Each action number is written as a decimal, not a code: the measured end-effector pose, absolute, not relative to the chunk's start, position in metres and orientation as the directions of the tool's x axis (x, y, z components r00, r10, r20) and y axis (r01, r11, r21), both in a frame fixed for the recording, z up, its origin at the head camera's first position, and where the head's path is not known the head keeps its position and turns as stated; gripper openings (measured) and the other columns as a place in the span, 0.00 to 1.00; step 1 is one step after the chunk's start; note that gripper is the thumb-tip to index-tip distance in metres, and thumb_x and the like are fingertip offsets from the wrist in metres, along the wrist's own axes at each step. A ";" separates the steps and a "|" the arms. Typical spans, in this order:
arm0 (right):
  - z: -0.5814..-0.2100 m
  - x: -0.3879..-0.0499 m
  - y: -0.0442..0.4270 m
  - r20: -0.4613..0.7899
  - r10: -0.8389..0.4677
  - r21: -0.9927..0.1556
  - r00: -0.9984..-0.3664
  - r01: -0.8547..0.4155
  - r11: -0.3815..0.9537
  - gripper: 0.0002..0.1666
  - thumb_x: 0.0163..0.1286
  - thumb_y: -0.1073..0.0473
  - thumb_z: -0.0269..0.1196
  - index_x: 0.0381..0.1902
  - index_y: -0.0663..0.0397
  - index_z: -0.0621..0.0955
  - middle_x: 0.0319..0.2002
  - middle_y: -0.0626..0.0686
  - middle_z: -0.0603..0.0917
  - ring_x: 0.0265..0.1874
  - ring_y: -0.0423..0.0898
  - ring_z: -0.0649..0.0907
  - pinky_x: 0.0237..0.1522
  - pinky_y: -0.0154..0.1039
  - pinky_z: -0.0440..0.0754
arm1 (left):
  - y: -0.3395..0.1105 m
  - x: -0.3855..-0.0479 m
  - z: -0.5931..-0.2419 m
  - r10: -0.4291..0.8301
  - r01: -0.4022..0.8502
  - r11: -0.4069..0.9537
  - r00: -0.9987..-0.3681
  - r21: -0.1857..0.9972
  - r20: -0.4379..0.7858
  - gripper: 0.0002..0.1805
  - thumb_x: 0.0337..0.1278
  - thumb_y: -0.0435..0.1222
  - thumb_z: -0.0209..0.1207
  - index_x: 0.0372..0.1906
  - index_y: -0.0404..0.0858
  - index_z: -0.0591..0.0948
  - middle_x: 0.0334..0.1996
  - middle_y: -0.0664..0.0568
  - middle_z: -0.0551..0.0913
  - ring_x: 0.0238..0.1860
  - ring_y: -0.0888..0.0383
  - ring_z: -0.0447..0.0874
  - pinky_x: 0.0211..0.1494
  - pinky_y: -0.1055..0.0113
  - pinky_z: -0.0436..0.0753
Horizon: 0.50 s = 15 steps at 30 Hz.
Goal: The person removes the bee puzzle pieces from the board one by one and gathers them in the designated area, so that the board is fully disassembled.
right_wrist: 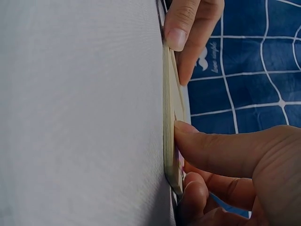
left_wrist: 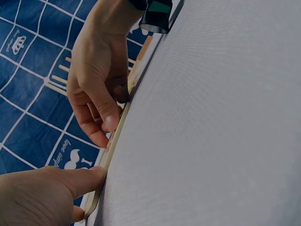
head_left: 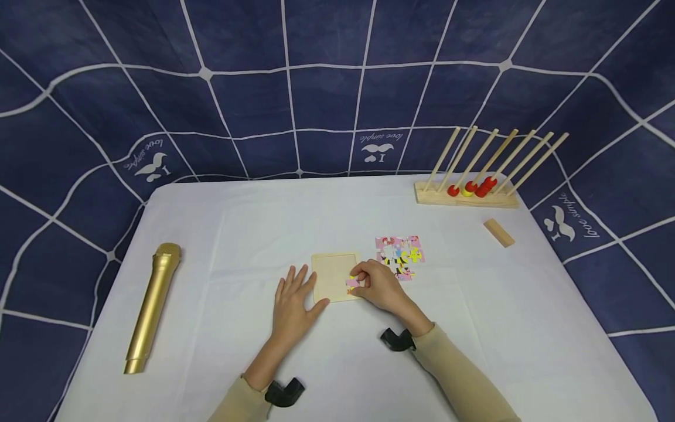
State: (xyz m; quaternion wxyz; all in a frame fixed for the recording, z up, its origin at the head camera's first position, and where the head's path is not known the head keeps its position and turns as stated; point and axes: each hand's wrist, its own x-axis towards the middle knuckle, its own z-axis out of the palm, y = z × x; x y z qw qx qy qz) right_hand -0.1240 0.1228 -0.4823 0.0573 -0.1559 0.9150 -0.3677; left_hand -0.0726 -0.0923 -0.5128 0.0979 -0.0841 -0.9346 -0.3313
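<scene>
A shallow square wooden puzzle tray lies on the white table. My left hand rests along its left side, fingers spread and fairly straight, the thumb touching the near edge; in the left wrist view that thumb lies against the tray's rim. At the tray's right side, my right hand pinches a pink-and-yellow jigsaw piece between thumb and curled fingers. The right wrist view shows the thumb over the tray, with the piece mostly hidden. Several joined jigsaw pieces lie just beyond the right hand.
A gold microphone lies at the left of the table. At the back right stands a wooden peg rack with red and yellow beads, and a small wooden block lies nearer. A dark blue gridded cloth hangs behind.
</scene>
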 end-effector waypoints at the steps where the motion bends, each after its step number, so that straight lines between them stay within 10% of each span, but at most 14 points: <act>1: -0.482 -0.124 0.123 0.010 -0.327 -0.688 -0.945 -0.244 0.684 0.18 0.49 0.64 0.77 0.38 0.55 0.83 0.28 0.46 0.76 0.22 0.36 0.71 0.27 0.29 0.69 | -0.092 -0.072 -0.513 0.092 0.224 0.767 -0.966 0.601 0.243 0.36 0.47 0.45 0.72 0.60 0.31 0.78 0.68 0.37 0.70 0.74 0.36 0.57 0.73 0.38 0.54; 15: -0.483 -0.123 0.121 0.055 -0.369 -0.673 -0.928 -0.308 0.673 0.19 0.49 0.68 0.74 0.38 0.51 0.79 0.29 0.45 0.79 0.20 0.35 0.70 0.25 0.29 0.67 | -0.093 -0.072 -0.511 0.100 0.223 0.770 -0.967 0.597 0.233 0.35 0.48 0.46 0.71 0.61 0.31 0.78 0.69 0.37 0.70 0.74 0.36 0.56 0.73 0.38 0.54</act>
